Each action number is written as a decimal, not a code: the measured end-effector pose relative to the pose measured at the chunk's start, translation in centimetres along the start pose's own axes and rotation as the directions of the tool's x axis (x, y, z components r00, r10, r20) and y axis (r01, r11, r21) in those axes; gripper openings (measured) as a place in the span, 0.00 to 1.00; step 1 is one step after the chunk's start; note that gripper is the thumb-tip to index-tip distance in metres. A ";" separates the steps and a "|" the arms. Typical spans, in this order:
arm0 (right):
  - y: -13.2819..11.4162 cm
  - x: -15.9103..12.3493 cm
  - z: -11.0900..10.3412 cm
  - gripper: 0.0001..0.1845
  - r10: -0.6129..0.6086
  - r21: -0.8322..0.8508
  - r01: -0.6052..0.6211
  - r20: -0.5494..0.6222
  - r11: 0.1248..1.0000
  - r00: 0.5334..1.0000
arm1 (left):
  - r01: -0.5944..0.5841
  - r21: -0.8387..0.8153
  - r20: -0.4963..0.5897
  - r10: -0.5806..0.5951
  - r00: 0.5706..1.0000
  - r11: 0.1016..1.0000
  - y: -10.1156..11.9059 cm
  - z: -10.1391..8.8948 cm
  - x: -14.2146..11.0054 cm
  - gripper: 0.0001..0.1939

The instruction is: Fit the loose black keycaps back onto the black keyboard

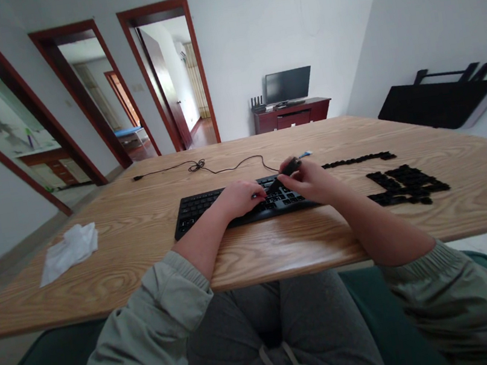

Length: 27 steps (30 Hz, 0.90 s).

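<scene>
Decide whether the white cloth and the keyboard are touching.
Apart: the head view shows a wide stretch of wooden tabletop between the white cloth and the keyboard.

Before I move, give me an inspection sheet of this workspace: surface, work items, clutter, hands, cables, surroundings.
Surface: wood-grain table; no spill seen.
Work items: black keyboard, keycaps off across much of its right part; loose keycaps in a row and a cluster to the right.
Clutter: crumpled white cloth or tissue at left; small blue item beyond the right hand.
Hands: right hand grips a dark object over the keyboard; left hand at the keys, its fingers' hold unclear.
Cables: thin black cable behind the keyboard, bunched midway.
Surroundings: monitor on a reddish cabinet; doorways at left.
</scene>
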State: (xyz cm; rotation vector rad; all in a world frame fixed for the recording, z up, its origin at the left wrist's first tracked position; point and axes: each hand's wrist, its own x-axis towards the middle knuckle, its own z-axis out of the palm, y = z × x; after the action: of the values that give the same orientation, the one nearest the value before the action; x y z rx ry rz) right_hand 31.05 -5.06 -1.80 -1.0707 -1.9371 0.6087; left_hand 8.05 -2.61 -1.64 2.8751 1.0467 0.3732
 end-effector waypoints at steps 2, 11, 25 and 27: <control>0.1 -0.1 -0.9 0.17 0.004 0.006 -0.005 0.053 1.000 0.999 | -0.008 0.006 0.000 0.008 1.000 1.000 0.1 0.0 0.1 0.12; -0.2 0.5 -1.5 0.18 0.105 0.159 -0.117 0.085 0.980 0.991 | 0.035 0.035 -0.028 -0.034 0.999 0.999 1.2 0.0 0.1 0.10; 0.5 3.2 0.9 0.14 0.053 0.226 -0.061 0.041 0.972 0.998 | 0.104 -0.260 -0.133 -0.142 0.981 0.960 0.8 0.4 2.4 0.16; 1.1 2.7 1.4 0.14 0.014 0.179 -0.005 -0.044 0.984 0.999 | 0.132 -0.269 -0.149 -0.177 0.973 0.954 0.4 0.3 2.1 0.16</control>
State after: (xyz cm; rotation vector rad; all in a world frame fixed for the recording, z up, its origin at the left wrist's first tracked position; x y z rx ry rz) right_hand 29.50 -2.20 -2.16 -0.9728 -1.8020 0.7425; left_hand 9.89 -1.53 -1.41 2.5483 1.1452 0.6997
